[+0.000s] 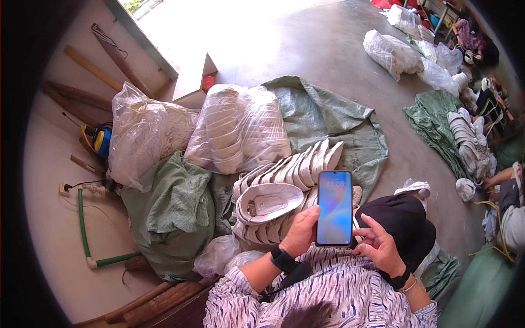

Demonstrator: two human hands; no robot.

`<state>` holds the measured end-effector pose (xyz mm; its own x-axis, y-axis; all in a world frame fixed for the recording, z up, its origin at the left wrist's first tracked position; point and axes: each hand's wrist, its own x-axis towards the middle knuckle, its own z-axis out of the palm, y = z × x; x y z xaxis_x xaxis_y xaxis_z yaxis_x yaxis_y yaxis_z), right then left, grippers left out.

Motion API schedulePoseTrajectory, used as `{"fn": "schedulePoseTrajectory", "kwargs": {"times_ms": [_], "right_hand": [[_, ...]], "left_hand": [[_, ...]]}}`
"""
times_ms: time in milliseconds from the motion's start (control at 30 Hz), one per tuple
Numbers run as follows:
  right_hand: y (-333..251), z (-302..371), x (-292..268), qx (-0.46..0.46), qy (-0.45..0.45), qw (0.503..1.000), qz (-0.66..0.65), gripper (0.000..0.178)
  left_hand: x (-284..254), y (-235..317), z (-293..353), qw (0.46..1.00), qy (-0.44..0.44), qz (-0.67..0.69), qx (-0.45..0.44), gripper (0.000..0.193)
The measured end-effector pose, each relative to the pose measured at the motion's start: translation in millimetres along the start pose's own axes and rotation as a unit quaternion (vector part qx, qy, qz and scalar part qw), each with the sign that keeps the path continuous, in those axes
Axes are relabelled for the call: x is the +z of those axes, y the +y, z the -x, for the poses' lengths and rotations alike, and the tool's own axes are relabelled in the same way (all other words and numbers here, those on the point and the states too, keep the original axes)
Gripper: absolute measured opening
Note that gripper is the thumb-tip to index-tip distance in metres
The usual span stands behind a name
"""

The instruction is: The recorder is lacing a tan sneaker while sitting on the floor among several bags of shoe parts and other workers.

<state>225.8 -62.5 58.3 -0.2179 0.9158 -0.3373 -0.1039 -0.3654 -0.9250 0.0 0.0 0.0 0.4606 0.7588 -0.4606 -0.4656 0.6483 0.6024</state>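
A smartphone (334, 208) with a lit blue lock screen stands upright over my lap, and my left hand (299, 232) grips its left edge. My right hand (380, 246) is beside the phone's lower right corner, its fingers loosely bent and apart, holding nothing. Just left of the phone lie long stacked rows of white shoe uppers (306, 169). One single shoe upper (269, 202) rests on top of them with its opening facing up. Both wrists wear black bands.
Clear plastic bags of shoe uppers (238, 128) and a stuffed green woven sack (169, 218) stand at the left. A green sheet (333, 120) spreads over the floor behind. Other people (470, 33) sit among bags at the right. Wooden poles (93, 68) lean on the wall.
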Motion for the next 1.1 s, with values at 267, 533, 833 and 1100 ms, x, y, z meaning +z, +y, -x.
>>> {"fn": "schedulePoseTrajectory", "kwargs": {"times_ms": [267,533,833,1100], "right_hand": [[6.8,6.7,-15.4,-0.011,0.068,0.995,0.073,0.031],[-10.4,34.9,-39.3,-0.040,0.196,0.967,0.158,0.026],[45.6,91.6,-131.8,-0.033,0.471,0.881,0.026,0.020],[231.4,245.7,-140.2,0.330,0.532,0.779,0.014,0.013]], "left_hand": [[-213.4,106.6,64.1,0.803,0.494,0.059,0.328,0.036],[-460.6,151.4,151.2,0.709,0.663,0.095,0.221,0.025],[-416.4,140.9,35.6,0.907,0.411,0.051,0.078,0.035],[-158.2,94.6,-1.1,0.948,0.122,-0.295,-0.010,0.026]]}}
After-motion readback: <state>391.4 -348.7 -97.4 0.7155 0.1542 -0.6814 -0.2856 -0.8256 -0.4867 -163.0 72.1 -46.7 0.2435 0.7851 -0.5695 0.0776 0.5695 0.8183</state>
